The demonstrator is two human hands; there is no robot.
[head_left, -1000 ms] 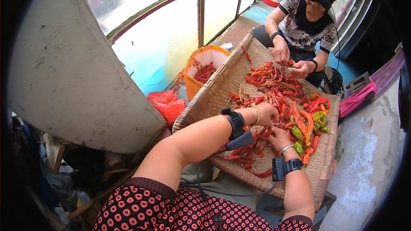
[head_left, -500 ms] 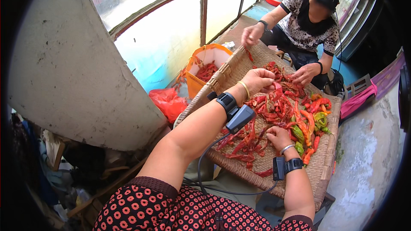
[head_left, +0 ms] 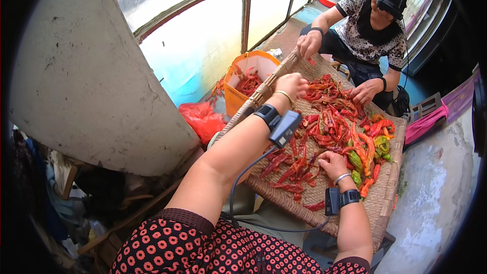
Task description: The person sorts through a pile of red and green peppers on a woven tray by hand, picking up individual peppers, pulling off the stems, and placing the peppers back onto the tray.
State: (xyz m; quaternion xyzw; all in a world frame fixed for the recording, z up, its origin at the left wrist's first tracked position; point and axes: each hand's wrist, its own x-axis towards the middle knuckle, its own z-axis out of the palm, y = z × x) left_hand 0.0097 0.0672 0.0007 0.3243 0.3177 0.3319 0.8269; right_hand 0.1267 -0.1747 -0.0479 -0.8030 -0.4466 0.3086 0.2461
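Observation:
A woven tray (head_left: 376, 213) carries a heap of red chili peppers (head_left: 332, 122), many of them shrivelled. My left hand (head_left: 292, 86) hovers over the tray's left side, near its raised rim. Its fingers are curled, and what they hold, if anything, is hidden. Low over the near part of the heap, my right hand (head_left: 333, 165) has thumb and fingertips pinched together. They are close to a dark red dried pepper, but I cannot make out what lies between them. Fresher orange peppers (head_left: 369, 147) and green peppers (head_left: 381, 143) lie to its right.
Across the tray a co-worker's hand (head_left: 308, 45) is at the rim above a red piece; their other hand (head_left: 366, 91) touches the heap. An orange-sided box (head_left: 234, 100) holding red peppers and a red plastic bag (head_left: 202, 122) stand left. A wall (head_left: 436, 198) borders the right.
My left hand has moved left from above the heap toward the rim. My right hand stays nearly in place. The co-worker's hand at the rim has shifted slightly right.

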